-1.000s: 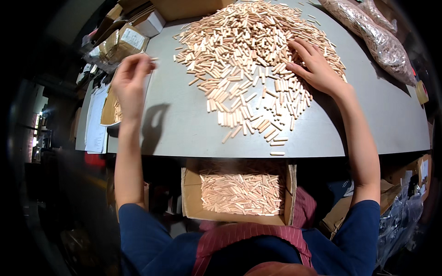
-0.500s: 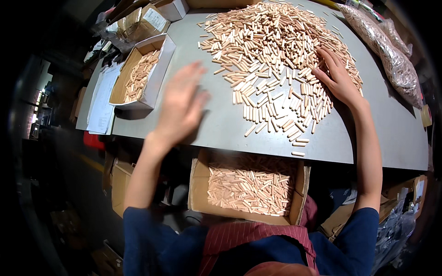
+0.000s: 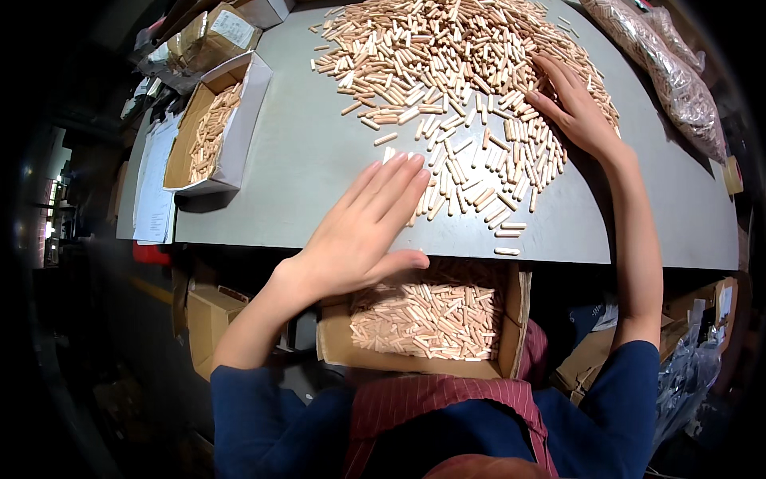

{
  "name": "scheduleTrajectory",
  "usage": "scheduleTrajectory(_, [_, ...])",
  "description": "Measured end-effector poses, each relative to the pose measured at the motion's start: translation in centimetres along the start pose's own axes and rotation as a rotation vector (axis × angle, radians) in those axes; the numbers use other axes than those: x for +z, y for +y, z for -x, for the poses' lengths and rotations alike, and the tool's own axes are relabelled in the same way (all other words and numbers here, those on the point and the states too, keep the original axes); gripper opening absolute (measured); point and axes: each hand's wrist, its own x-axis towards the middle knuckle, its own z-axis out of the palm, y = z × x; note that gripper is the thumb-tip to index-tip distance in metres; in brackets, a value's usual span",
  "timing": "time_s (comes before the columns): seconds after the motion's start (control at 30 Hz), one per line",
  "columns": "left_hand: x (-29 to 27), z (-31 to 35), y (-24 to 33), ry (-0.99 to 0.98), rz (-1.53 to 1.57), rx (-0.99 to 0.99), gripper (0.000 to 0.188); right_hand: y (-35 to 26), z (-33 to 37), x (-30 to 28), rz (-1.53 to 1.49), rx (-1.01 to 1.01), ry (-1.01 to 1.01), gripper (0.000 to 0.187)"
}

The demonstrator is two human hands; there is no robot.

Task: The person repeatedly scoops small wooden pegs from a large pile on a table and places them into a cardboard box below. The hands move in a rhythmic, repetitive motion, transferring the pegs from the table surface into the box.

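A wide heap of short wooden dowels covers the far middle of the grey table, thinning into a loose layer toward me. My left hand lies flat and open at the near left side of that layer, fingers stretched out together and thumb apart; a few dowels show at its fingertips, and what is beneath the palm is hidden. On the heap's right side rests my right hand, open with fingers spread, touching dowels. Below the table's front edge, an open cardboard box holds many more dowels.
At the left stands a white open carton with dowels inside, beside paper sheets. A taped cardboard parcel sits behind it. Along the right edge lie a clear plastic bag of dowels and a tape roll.
My left hand has moved right, from bare table near the white carton to the near left side of the dowels. My right hand stays on the heap. The whole view has shifted slightly.
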Motion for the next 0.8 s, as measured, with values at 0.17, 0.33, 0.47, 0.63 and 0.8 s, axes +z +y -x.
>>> scheduleTrajectory(0.17, [0.1,-0.7,-0.2,0.240,0.096,-0.003,0.064,0.1,0.1,-0.1,0.067,0.011,-0.021,0.070])
scheduleTrajectory(0.33, [0.2,-4.6,-0.7,0.478,0.171,-0.104,0.016,0.9,-0.1,0.4,0.112,-0.027,-0.007,0.069])
scheduleTrajectory(0.47, [0.7,-6.8,-0.5,0.459,0.094,-0.124,0.012,1.4,-0.1,0.6,0.122,-0.056,0.019,0.070])
scheduleTrajectory(0.63, [0.4,-7.2,-0.8,0.455,-0.048,-0.077,0.010,1.2,-0.1,0.4,0.109,-0.066,0.009,0.071])
scheduleTrajectory(0.8, [-3.7,-4.5,-3.3,0.642,-0.151,-0.190,0.011,1.2,0.1,0.7,0.127,-0.051,0.017,0.071])
